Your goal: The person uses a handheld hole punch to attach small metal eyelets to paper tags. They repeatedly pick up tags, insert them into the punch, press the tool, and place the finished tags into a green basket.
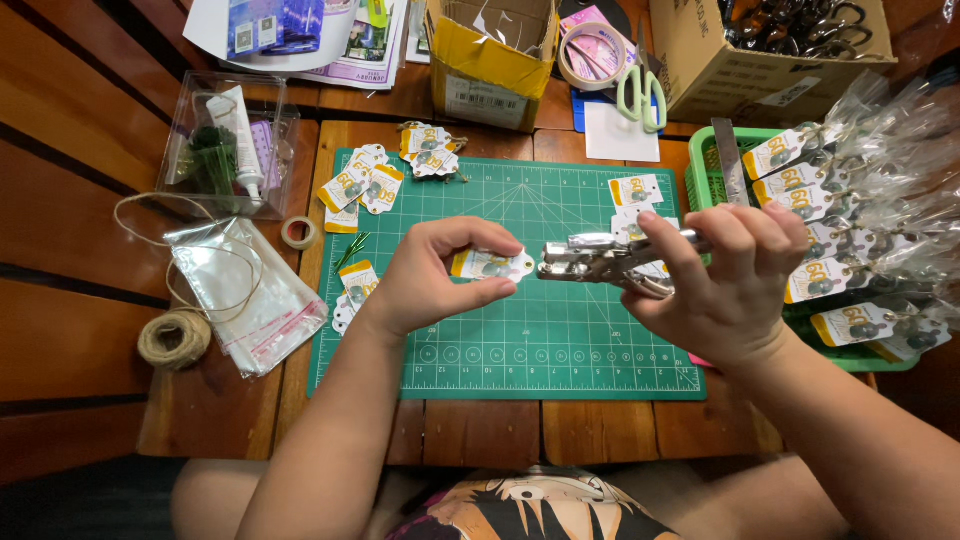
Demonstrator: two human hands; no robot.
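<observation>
Far left there's a ball of twine (175, 338) next to some clear zip bags (245, 290). Over the green cutting mat (520, 350), the left hand (430, 275) is pinching a small yellow-and-white paper tag (490, 265) between thumb and fingertips, tag end right at the nose of a metal hole punch (600, 258). The right hand (725, 285) is wrapped tight around the punch handles. Bagged, tagged pieces fill the green basket (705, 175) at right.

Paper tag (488, 265): small, white and yellow, scalloped edge, held flat above the cutting mat, centre of scene. Hole punch (600, 262): silver metal plier type, horizontal, nose touching the tag's right edge.
</observation>
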